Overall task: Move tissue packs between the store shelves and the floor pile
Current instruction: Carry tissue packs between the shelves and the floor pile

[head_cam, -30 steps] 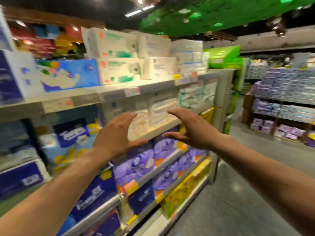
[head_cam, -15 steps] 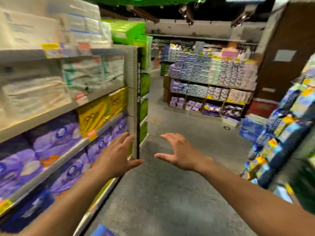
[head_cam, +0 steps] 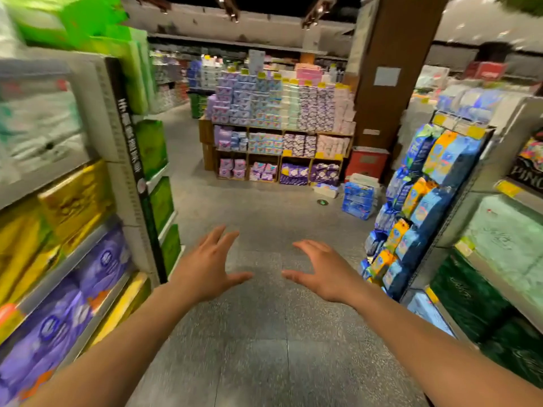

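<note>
Nearest, the left hand and right hand are hovering apart over the grey aisle floor, fingers spread, palms down, gripping nothing. Purple tissue packs are sitting at the front edge of the lower left shelf, beside the left forearm. Farther off, the blue floor pile is standing at the foot of the brown pillar. Walking right up and taking the top pack by both ends seems wisest.

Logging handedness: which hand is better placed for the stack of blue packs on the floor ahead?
Probably the right hand: the blue pack stack sits ahead, right of centre, nearer it. The left hand is equally empty.
</note>
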{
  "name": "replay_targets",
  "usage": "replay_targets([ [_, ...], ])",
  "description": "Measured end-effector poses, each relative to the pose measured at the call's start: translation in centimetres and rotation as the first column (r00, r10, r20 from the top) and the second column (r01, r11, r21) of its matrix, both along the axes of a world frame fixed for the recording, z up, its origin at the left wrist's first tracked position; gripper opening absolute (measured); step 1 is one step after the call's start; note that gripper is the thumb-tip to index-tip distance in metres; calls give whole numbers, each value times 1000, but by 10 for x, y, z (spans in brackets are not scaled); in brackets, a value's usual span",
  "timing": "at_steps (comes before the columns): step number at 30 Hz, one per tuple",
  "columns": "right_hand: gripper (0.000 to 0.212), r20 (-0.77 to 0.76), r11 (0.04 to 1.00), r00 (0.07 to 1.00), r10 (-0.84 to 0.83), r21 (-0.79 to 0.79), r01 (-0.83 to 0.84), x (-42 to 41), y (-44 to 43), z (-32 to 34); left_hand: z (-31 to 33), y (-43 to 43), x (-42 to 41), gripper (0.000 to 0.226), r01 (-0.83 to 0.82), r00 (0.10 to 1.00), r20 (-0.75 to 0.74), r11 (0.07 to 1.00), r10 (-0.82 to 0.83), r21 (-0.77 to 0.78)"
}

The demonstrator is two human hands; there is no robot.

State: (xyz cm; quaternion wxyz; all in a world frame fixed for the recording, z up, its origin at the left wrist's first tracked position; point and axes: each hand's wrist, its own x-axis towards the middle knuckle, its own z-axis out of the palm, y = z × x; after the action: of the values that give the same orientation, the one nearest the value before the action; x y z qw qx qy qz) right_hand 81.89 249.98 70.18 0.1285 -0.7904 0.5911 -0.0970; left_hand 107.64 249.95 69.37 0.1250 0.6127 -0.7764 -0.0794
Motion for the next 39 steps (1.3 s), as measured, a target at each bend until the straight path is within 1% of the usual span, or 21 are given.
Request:
replay_targets([
  [4, 83, 31, 991, 991, -132, 16, 131, -28, -59, 8, 15, -94, -25, 98, 139, 989, 45, 990, -139, -3],
  [9, 79, 50, 959, 958, -282, 19, 281, -83, -137, -1, 9, -205, -86, 99, 300, 951, 74, 954, -301, 27],
  [14, 82, 71, 925, 922, -380, 47, 378, -152, -229, -29, -7, -322, -164, 99, 386, 917, 103, 922, -386, 27],
  [17, 85, 60, 922, 920, -388, 37, 386, -192, -297, -28, -5, -396, -211, 100, 404, 907, 119, 914, -405, 29],
  [20, 91, 34, 927, 926, -375, 19, 374, -227, -371, -6, 8, -473, -251, 101, 418, 897, 144, 908, -419, 35],
  [24, 92, 4, 931, 931, -365, -24, 365, -268, -465, 15, 20, -567, -287, 101, 407, 907, 116, 913, -405, 5],
  [25, 95, 0, 931, 931, -365, -24, 365, -276, -487, 17, 20, -589, -294, 101, 401, 910, 110, 916, -400, 11],
  [28, 114, -31, 938, 938, -346, -25, 346, -295, -551, 12, 11, -654, -308, 100, 393, 913, 110, 919, -394, 29],
  [29, 112, -41, 940, 940, -340, -15, 340, -301, -575, 7, 5, -678, -312, 100, 387, 916, 105, 922, -388, 34],
  [31, 97, -43, 939, 939, -342, 20, 343, -311, -626, -3, -8, -728, -317, 100, 373, 923, 88, 927, -375, 46],
  [32, 93, -44, 939, 939, -340, 37, 342, -314, -653, -9, -15, -753, -318, 100, 366, 925, 84, 929, -370, 55],
  [34, 94, -51, 941, 943, -328, 70, 331, -318, -710, -21, -29, -808, -320, 100, 355, 928, 85, 931, -362, 81],
  [36, 88, -46, 945, 948, -316, 76, 319, -323, -773, -31, -39, -869, -322, 100, 348, 931, 82, 933, -355, 90],
  [39, 83, -8, 935, 938, -346, 87, 345, -334, -864, -31, -35, -964, -332, 99, 351, 929, 88, 932, -359, 93],
])
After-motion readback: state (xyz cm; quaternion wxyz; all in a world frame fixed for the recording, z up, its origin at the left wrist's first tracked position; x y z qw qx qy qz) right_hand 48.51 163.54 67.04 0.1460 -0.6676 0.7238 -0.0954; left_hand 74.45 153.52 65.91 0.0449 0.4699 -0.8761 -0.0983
